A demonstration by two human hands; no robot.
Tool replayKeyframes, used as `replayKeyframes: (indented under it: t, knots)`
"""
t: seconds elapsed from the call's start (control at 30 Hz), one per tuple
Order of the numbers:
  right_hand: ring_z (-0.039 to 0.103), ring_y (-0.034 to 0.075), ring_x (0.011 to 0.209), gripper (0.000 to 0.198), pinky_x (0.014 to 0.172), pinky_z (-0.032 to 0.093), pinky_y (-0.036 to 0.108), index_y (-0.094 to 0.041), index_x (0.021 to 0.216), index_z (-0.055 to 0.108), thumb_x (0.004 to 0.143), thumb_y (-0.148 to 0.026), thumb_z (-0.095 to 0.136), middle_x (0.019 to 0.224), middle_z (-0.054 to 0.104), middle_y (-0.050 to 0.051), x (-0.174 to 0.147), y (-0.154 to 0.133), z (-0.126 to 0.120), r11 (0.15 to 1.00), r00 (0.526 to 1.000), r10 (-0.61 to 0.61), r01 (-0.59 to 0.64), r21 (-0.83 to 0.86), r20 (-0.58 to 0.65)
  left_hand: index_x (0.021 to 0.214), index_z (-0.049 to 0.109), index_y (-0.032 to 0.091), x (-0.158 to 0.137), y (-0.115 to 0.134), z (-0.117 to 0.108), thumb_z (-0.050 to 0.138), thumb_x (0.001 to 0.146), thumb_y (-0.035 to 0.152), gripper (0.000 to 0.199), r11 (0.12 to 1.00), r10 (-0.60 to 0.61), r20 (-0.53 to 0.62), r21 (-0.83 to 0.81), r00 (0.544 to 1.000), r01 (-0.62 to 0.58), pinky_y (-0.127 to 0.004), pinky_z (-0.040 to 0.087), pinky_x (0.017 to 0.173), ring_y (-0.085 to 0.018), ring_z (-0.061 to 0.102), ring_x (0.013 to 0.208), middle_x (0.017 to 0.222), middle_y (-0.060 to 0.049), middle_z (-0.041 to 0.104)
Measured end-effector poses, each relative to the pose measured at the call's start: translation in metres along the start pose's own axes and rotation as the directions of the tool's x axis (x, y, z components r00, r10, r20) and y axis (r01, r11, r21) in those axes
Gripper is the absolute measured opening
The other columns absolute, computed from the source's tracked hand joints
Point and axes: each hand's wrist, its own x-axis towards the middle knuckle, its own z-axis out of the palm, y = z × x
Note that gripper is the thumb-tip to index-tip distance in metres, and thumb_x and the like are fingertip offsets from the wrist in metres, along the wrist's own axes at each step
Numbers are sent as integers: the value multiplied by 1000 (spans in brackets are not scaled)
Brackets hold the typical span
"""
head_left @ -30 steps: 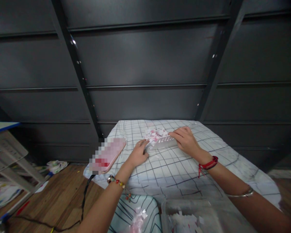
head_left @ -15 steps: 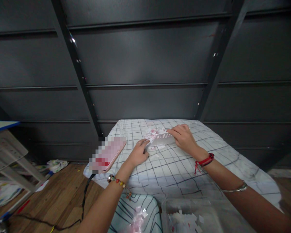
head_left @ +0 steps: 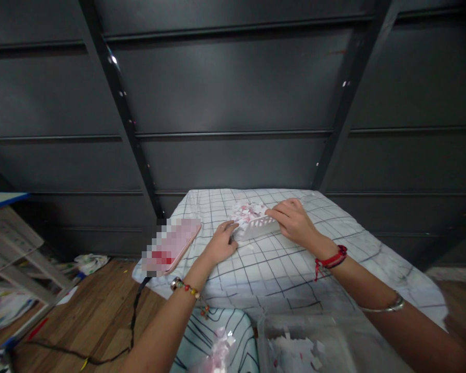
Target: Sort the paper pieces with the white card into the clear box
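Observation:
A small white plastic basket (head_left: 258,227) with holes along its side sits on the checked cloth in front of me. Cut bits of white and pink paper (head_left: 248,211) fill it. My left hand (head_left: 223,242) is closed at its left corner, fingertips on the rim and the thumb lower down. The rim at the right is pinched by my right hand (head_left: 291,218), whose fingers hide that end of the basket.
A pink-cased phone (head_left: 178,246), partly blurred out, lies left on the cloth (head_left: 279,269), near a black cable (head_left: 134,316). Closer to me are a clear bin (head_left: 334,336) with paper scraps and a striped cushion (head_left: 202,331) bearing a shiny pink packet (head_left: 221,349). A dark panelled wall (head_left: 233,160) stands behind.
The basket was blurred by motion before and now shows sharply, its holed side plainer. Both hands keep their hold in nearly the same place. The view has shifted slightly.

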Motion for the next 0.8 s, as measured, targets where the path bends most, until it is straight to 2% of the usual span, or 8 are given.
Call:
replayKeyframes:
  t: [0.2,0.5,0.8]
  knots:
    - [46,16,71,32,71,34,32,-15,91,59,72,2,39,71,57,3,-2,1,-7,999,999,-32,31,26,22,126,47,7,0,0,0,49,67,5,59,1000,-8,-3,6,1000,8,-41,29,107,-28,36,127,135,-17,41]
    - [47,17,73,35,72,35,33,-17,95,58,74,2,38,74,58,3,-12,5,-14,999,1000,6,-8,53,27,125,49,7,0,0,0,50,67,6,58,1000,-11,0,-5,1000,11,-42,30,107,-29,35,127,134,-18,41]
    - [49,19,73,31,71,37,34,-17,94,57,74,-1,39,74,59,5,-27,14,-18,992,996,79,-82,98,37,125,49,11,0,-2,1,51,67,6,59,1000,-4,-7,-23,1000,3,-44,29,106,-28,36,127,134,-15,42]
